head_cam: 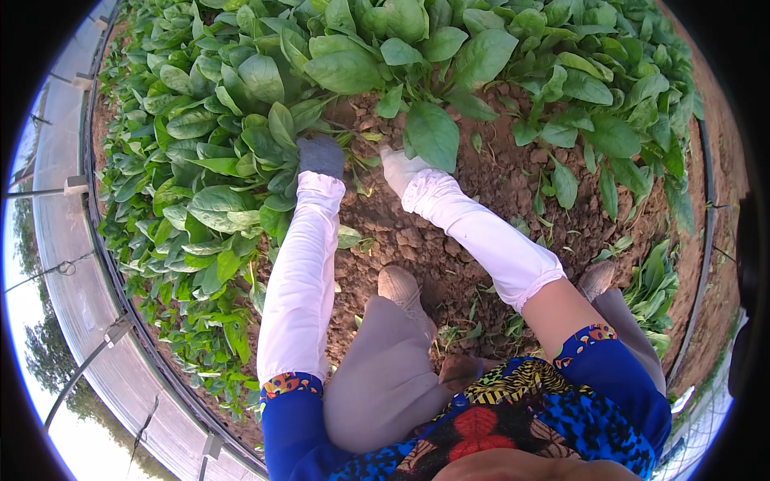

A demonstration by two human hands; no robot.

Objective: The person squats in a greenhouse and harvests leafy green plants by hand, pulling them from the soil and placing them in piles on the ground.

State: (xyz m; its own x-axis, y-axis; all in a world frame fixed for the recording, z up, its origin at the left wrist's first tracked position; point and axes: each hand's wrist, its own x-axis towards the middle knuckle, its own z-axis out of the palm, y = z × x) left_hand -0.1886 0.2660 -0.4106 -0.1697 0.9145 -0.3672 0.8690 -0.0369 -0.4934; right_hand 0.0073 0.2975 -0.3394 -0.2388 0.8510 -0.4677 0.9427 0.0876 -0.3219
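Low among the leafy greens, which look like spinach plants [283, 123], is my left hand [322, 157] in a dark grey glove. Leaves and stems crowd around its fingers, and whether they grip any is hidden. A pale glove covers my right hand [398, 170], which reaches down close to the soil at the front of the row. One broad green leaf [432, 135] overhangs its wrist. My right fingertips are by thin stems and a yellowed leaf [371, 136]; what they hold does not show clearly. A gap of bare soil [385, 225] separates my forearms.
Cut leafy greens [652, 288] lie in a pile beside my right leg. My shoes [400, 285] rest on cloddy soil. Dense plants [174, 222] grow along the left, near a plastic-sheet greenhouse wall [66, 150]. A dark hose [708, 174] runs along the right side.
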